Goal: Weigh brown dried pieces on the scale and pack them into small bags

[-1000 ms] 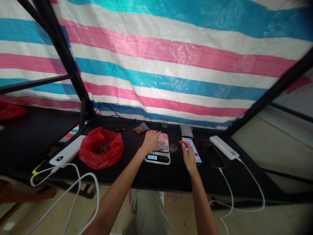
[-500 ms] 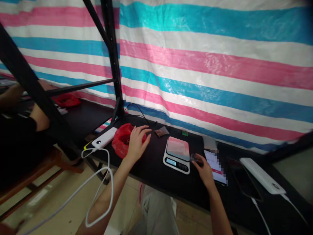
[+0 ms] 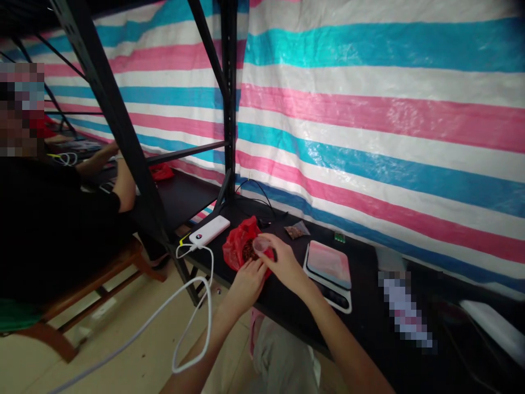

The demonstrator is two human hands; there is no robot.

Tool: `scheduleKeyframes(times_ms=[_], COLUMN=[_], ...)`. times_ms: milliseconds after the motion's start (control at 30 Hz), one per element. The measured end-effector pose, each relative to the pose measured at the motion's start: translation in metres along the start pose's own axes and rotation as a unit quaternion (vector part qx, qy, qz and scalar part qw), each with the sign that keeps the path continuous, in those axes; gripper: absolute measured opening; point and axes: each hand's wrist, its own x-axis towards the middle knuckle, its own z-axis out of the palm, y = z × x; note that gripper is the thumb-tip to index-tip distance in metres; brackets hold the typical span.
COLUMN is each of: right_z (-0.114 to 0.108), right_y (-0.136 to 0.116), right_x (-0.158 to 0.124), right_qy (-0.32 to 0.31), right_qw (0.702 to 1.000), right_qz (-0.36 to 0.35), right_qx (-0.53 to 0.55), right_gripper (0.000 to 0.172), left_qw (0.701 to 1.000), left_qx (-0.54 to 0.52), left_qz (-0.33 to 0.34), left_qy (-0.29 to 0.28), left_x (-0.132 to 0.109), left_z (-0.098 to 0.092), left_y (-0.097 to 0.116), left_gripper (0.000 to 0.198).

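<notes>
My right hand (image 3: 285,262) grips a small clear plastic cup (image 3: 261,245), holding it tilted over the open red plastic bag (image 3: 235,247). Small reddish-brown pieces (image 3: 249,251) lie inside the bag. At the bag's near edge, my left hand (image 3: 248,282) has its fingers closed on the red plastic, close under the cup. A white digital scale (image 3: 329,265) with a shiny plate stands just right of my right hand. My right forearm covers part of its front panel.
Behind the bag lie a small clear packet (image 3: 297,230) and a green item (image 3: 339,237). A white power bank (image 3: 210,231) with a looping white cable sits left. Phones and another power bank (image 3: 494,323) are at right. A black post (image 3: 230,109) and a seated person (image 3: 61,213) are left.
My right hand has carried the clear cup from beside the scale leftwards to the red bag. My left hand has lowered from above the bag to its near edge. The view has swung left.
</notes>
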Motion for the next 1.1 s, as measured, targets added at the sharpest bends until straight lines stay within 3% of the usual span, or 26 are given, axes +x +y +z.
scheduleKeyframes(times_ms=[67, 167, 300, 433, 600, 767, 900, 1033, 1100], right_z=[0.024, 0.038, 0.032, 0.024, 0.023, 0.031, 0.035, 0.036, 0.038], right_y=[0.006, 0.027, 0.046, 0.049, 0.044, 0.037, 0.037, 0.042, 0.044], right_x=[0.016, 0.021, 0.015, 0.014, 0.012, 0.012, 0.015, 0.013, 0.011], right_qy=[-0.056, -0.101, -0.130, -0.170, -0.195, -0.195, -0.197, -0.180, -0.170], right_qw=[0.998, 0.991, 0.980, 0.955, 0.918, 0.896, 0.905, 0.923, 0.933], right_qz=[0.010, 0.033, 0.047, 0.078, 0.047, 0.035, 0.048, 0.055, 0.053], right_qx=[-0.017, -0.078, -0.144, -0.229, -0.343, -0.397, -0.375, -0.334, -0.312], right_gripper=[0.035, 0.031, 0.033, 0.023, 0.024, 0.023, 0.022, 0.023, 0.025], left_qw=[0.999, 0.995, 0.980, 0.972, 0.955, 0.955, 0.917, 0.901, 0.890], left_qx=[0.007, -0.002, -0.022, 0.035, 0.096, -0.033, -0.137, -0.171, -0.198], left_qz=[-0.031, -0.102, -0.182, -0.202, -0.248, -0.293, -0.374, -0.398, -0.410], left_qy=[0.000, -0.001, 0.073, 0.113, 0.135, 0.039, 0.018, -0.022, -0.010], left_x=[-0.008, -0.021, -0.026, -0.009, 0.011, 0.014, 0.015, 0.016, 0.016], left_z=[-0.002, -0.010, -0.019, -0.020, -0.015, -0.008, -0.005, -0.002, 0.001], left_y=[-0.009, -0.030, -0.057, -0.070, -0.082, -0.099, -0.106, -0.111, -0.111], left_gripper=[0.038, 0.037, 0.052, 0.064, 0.044, 0.020, 0.033, 0.046, 0.046])
